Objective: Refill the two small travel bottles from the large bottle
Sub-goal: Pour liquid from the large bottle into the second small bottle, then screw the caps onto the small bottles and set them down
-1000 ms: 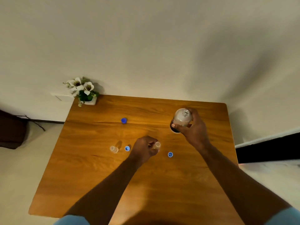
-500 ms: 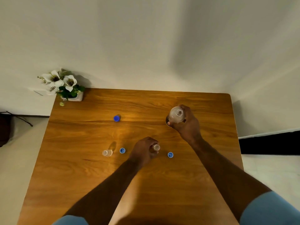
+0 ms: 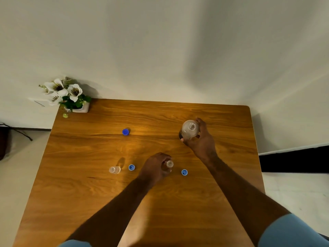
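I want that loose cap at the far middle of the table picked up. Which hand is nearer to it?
Left, narrowly. The left hand, gripping a small bottle, sits nearer the person and slightly right of the cap. The right hand, on the large bottle, is well off to the cap's right.

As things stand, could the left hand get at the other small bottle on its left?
Probably not right away: the left hand is closed around a small bottle. The other small bottle stands nearby, with only a blue cap between.
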`<control>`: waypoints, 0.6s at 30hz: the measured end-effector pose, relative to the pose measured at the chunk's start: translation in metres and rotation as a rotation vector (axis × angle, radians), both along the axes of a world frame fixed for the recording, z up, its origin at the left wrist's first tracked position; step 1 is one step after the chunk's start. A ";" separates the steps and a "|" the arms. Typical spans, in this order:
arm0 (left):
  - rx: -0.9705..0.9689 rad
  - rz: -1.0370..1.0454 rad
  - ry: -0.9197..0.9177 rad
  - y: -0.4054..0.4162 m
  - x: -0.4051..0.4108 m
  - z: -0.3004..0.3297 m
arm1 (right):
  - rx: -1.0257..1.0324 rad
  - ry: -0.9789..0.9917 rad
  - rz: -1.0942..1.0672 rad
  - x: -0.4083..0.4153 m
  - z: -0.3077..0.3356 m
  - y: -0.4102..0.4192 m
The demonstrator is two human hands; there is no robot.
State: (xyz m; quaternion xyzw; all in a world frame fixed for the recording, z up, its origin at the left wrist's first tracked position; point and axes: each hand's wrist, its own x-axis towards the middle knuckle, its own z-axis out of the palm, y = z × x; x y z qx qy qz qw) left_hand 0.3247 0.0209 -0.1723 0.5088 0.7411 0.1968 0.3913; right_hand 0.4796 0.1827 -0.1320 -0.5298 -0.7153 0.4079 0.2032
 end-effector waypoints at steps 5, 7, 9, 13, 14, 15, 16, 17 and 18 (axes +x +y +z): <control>0.002 0.015 0.012 -0.005 -0.004 0.018 | -0.020 -0.032 -0.043 0.011 0.005 -0.020; 0.034 0.042 0.005 -0.011 -0.007 0.027 | -0.016 -0.055 -0.063 0.017 0.008 -0.032; 0.067 0.084 0.002 -0.022 -0.010 0.038 | -0.008 -0.089 -0.088 0.022 0.014 -0.044; 0.145 0.156 0.036 -0.044 -0.016 0.063 | 0.017 -0.109 -0.123 0.030 0.031 -0.068; 0.167 0.178 0.047 -0.051 -0.017 0.069 | 0.020 -0.105 -0.117 0.031 0.037 -0.074; 0.187 0.201 0.064 -0.058 -0.018 0.076 | 0.031 -0.102 -0.100 0.031 0.043 -0.081; 0.207 0.225 0.082 -0.066 -0.019 0.083 | 0.051 -0.096 -0.073 0.031 0.049 -0.088; 0.222 0.248 0.096 -0.072 -0.021 0.088 | 0.072 -0.086 -0.043 0.030 0.053 -0.094; 0.237 0.275 0.105 -0.080 -0.023 0.093 | 0.088 -0.073 -0.005 0.029 0.058 -0.101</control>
